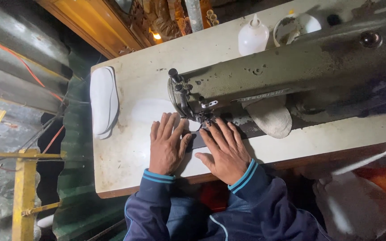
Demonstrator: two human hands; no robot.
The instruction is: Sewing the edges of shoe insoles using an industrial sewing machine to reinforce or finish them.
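Under the needle of the sewing machine (264, 76), your left hand (167, 145) and right hand (224, 149) lie flat, fingers spread, gripping nothing, pressing the white fabric piece (150, 111) to the desk (126, 156). Stitching appears in hand; the next move calls for even, steady feeding.

Needle area hidden behind sewing machine head (188, 96)

Worn matt metal sewing machine (291, 67) on a stained, scuffed tabletop (126, 156).
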